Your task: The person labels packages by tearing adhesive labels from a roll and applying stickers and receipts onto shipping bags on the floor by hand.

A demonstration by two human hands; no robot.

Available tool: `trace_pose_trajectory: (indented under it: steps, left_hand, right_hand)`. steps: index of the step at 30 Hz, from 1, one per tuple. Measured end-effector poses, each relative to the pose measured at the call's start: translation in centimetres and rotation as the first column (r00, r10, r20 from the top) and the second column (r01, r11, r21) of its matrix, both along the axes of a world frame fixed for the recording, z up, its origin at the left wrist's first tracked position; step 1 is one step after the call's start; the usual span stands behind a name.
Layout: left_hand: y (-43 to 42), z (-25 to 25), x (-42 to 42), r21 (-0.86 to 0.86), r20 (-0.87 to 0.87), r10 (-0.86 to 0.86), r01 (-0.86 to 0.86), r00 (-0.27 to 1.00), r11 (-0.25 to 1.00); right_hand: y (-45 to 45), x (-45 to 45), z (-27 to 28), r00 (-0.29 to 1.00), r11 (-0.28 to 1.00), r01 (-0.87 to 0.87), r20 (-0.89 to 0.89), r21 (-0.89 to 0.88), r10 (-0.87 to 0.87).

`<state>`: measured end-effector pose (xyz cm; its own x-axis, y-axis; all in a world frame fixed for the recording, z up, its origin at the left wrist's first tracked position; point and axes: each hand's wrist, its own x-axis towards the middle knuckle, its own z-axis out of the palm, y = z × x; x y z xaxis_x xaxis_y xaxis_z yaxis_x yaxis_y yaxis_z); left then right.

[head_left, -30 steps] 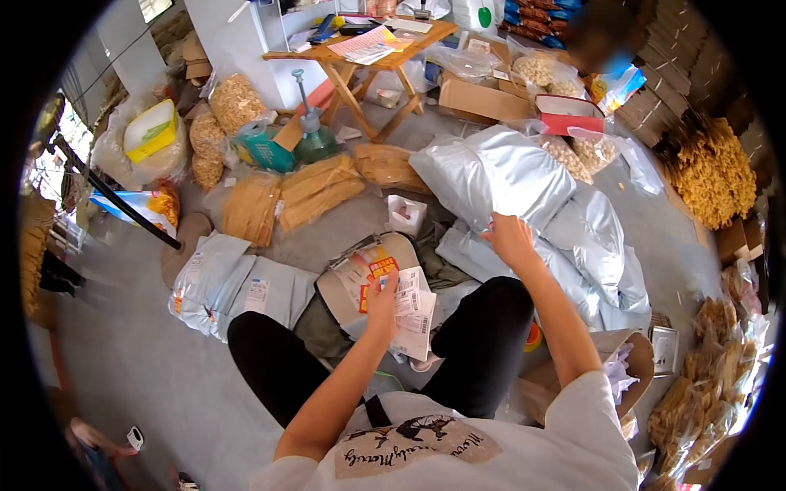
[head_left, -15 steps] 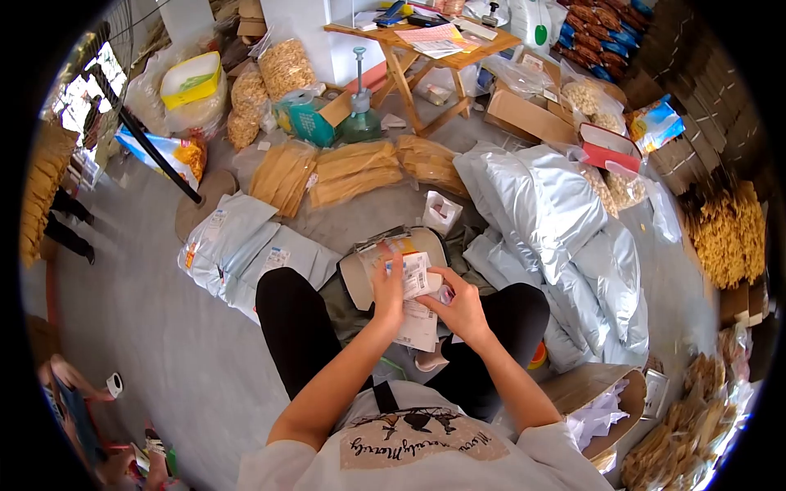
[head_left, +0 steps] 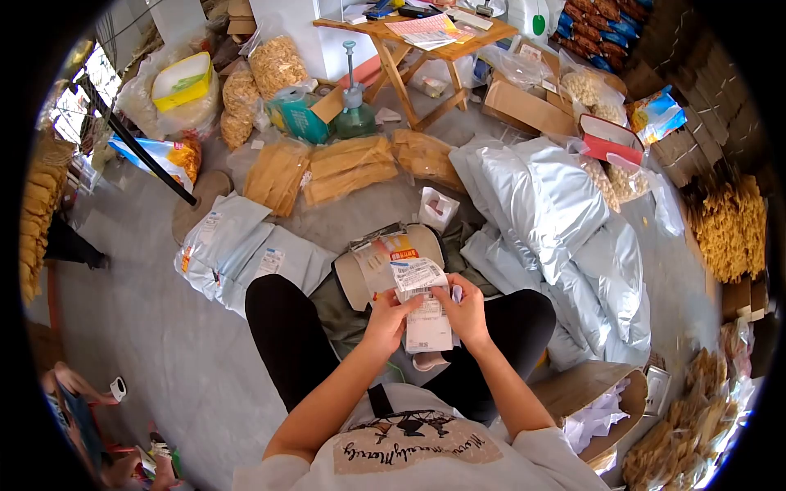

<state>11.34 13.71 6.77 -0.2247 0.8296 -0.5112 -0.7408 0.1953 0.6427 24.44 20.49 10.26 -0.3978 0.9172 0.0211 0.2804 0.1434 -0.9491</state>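
Observation:
White printed labels [head_left: 427, 323] hang between my two hands in front of my lap. My left hand [head_left: 388, 321] pinches their left edge, and my right hand [head_left: 465, 313] grips the right side near the top. The upper label is tilted away from the ones below. Just beyond them lies a beige padded item [head_left: 352, 274] with printed packets [head_left: 391, 252] on it. Grey-white plastic parcels lie in a pile [head_left: 540, 204] to the right, and more labelled parcels [head_left: 246, 250] are at the left.
A wooden folding table [head_left: 458, 47] with papers stands at the back. Bags of flat yellow sticks [head_left: 348, 170] and a spray bottle [head_left: 354, 114] are before it. An open cardboard box [head_left: 581, 391] with paper is at my right. Part of another person [head_left: 78, 393] shows at lower left.
My right hand has come from the parcel pile at the right to the labels and now holds them with my left hand. The labels have been shifted, with the top one tilted away.

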Motion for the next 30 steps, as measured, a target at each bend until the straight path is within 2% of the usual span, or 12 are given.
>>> trace_pose_trajectory:
  steps: [2,4,5,7,8,16,17,18,21,22,25,30]
  left_hand:
    - [0.3,0.4,0.0,0.035,0.094,-0.063,0.06,0.994,0.998]
    - [0.3,0.0,0.2,0.063,0.061,-0.093,0.089,0.994,0.994]
    - [0.3,-0.2,0.3,0.092,0.027,-0.122,0.119,0.992,0.989]
    - [0.4,1.0,0.8,0.125,-0.038,-0.141,0.144,0.989,0.982]
    - [0.5,1.6,0.9,0.16,-0.104,-0.157,0.172,0.982,0.972]
    - [1.2,1.4,0.8,0.116,-0.064,-0.214,0.221,0.975,0.968]
    - [1.3,1.3,1.0,0.112,-0.127,-0.203,0.218,0.971,0.97]
    - [1.4,1.4,1.0,0.11,-0.126,-0.206,0.221,0.97,0.969]
    - [1.6,1.7,0.8,0.017,-0.214,-0.206,0.215,0.955,0.977]
    - [1.7,1.6,0.8,0.041,-0.245,-0.196,0.212,0.95,0.976]
    - [1.9,1.8,1.1,0.081,-0.322,-0.202,0.24,0.925,0.967]
    - [2.6,4.4,1.6,0.085,-0.574,-0.247,0.357,0.78,0.93]
  right_hand:
    - [0.2,0.1,-0.2,0.999,1.0,-0.01,0.047,-0.027,0.011]
    - [0.5,0.0,-0.4,0.998,0.938,0.059,0.007,0.343,-0.066]
    - [0.8,0.1,-0.4,0.998,0.939,0.06,0.008,0.339,-0.066]
    - [1.7,0.3,-0.1,0.987,0.98,0.146,-0.089,0.135,-0.135]
    - [2.1,0.5,0.4,0.975,0.964,0.119,-0.154,-0.236,-0.158]
    - [2.4,1.0,1.8,0.971,0.896,0.117,-0.138,-0.429,-0.193]
    - [2.6,1.1,1.8,0.968,0.969,0.243,-0.058,-0.033,-0.245]
    - [2.8,1.2,2.2,0.947,0.877,0.298,-0.003,0.376,-0.32]
    - [2.7,2.1,4.4,0.994,0.853,0.041,0.065,0.52,-0.088]
    - [2.4,2.4,4.5,0.989,0.911,-0.108,0.138,0.399,0.056]
    - [2.5,2.4,4.0,0.951,0.807,-0.267,0.28,0.527,0.132]
    - [3.4,3.8,2.9,0.941,0.764,-0.331,0.259,0.554,0.22]
